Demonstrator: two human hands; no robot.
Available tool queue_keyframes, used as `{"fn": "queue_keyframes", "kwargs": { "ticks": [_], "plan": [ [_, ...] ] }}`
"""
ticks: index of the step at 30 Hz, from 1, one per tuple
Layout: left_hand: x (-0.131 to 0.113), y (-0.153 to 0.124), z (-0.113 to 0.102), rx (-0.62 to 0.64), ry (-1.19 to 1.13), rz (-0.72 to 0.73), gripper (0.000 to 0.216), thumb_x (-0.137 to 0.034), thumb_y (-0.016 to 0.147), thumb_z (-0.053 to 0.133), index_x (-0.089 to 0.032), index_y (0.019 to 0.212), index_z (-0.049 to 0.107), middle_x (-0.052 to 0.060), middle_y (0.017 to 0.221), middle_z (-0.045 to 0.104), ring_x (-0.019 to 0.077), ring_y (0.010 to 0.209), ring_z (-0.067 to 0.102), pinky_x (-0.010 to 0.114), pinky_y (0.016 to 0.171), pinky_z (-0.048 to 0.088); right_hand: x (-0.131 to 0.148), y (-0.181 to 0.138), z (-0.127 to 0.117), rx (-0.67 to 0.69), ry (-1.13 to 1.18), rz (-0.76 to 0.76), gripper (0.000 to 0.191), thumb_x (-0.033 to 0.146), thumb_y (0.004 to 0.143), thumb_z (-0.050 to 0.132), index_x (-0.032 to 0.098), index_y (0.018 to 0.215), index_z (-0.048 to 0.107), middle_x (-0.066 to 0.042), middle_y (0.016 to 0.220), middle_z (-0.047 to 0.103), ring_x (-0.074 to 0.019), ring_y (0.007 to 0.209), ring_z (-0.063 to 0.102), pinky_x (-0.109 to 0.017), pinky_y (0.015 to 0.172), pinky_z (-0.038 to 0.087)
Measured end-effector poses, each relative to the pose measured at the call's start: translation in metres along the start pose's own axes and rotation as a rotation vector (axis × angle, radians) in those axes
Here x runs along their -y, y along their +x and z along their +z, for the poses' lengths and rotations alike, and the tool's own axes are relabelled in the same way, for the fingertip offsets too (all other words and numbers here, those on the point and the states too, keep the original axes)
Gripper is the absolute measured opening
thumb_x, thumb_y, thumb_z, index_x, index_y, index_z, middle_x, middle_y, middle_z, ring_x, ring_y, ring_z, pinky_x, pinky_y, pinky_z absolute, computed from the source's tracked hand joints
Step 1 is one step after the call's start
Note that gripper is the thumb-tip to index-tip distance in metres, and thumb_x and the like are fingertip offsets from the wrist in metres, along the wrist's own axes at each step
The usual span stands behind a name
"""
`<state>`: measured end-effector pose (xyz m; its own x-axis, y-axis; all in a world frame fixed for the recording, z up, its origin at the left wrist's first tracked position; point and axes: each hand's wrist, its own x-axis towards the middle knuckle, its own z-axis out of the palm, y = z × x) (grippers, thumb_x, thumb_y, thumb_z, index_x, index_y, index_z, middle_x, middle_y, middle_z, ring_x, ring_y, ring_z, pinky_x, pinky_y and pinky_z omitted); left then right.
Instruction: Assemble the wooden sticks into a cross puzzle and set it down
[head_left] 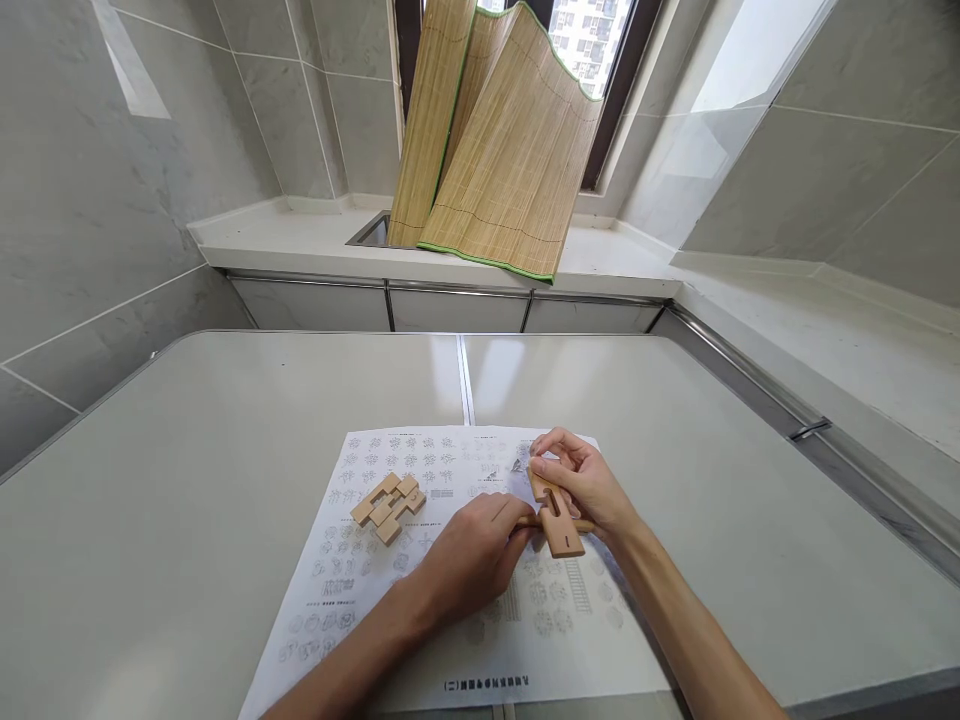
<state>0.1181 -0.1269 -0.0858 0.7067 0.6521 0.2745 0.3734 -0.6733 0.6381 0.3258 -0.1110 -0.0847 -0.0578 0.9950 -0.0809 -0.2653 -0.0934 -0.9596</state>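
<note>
Over the printed sheet (300,640), both hands grip flat, light-brown wooden puzzle pieces (562,535) fitted across one another. The near upright piece has a notch and carries a short dark mark on its lower end. My left hand (480,545) is closed, pinching the left end of the piece that lies crosswise. At the upper right, my right hand (589,485) is closed on the far end of the upright piece, its thumb along the top. Fingers hide part of the joint. Further left on the sheet rest several loose notched puzzle pieces (388,508), lying against each other.
The sheet, printed with small diagrams, lies on a pale glossy table (187,480) with a seam (464,380) down its middle. Beyond the table is a white ledge (300,240) with a sink edge (367,232) and a bamboo mat (510,150) by the window. Tiled walls flank both sides.
</note>
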Motion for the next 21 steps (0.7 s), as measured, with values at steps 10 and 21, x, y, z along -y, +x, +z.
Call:
{"fn": "queue_keyframes", "kwargs": {
  "ticks": [10,21],
  "plan": [
    [0.0035,-0.0017,0.0038,-0.005,-0.005,-0.016,0.013,-0.016,0.103,0.049,-0.021,0.094,0.057,0.004,0.094,0.071,0.0209,0.083,0.062,0.033,0.077,0.049,0.0019,-0.0019,-0.0009,0.078,0.021,-0.017,0.031,0.038,0.079,0.093,0.021,0.089,0.068,0.002,0.086,0.070,0.0001,0.037,0.037,-0.018,0.035,0.022],
    [0.0017,0.0008,-0.0020,-0.046,-0.127,-0.110,0.014,-0.019,0.103,0.047,-0.021,0.099,0.061,0.007,0.094,0.073,0.0221,0.083,0.066,0.033,0.078,0.051,0.0075,-0.0039,0.0020,0.051,0.034,-0.116,0.026,0.033,0.078,0.092,0.022,0.088,0.070,-0.003,0.103,0.076,-0.0015,0.042,0.038,-0.020,0.038,0.029]
  ]
}}
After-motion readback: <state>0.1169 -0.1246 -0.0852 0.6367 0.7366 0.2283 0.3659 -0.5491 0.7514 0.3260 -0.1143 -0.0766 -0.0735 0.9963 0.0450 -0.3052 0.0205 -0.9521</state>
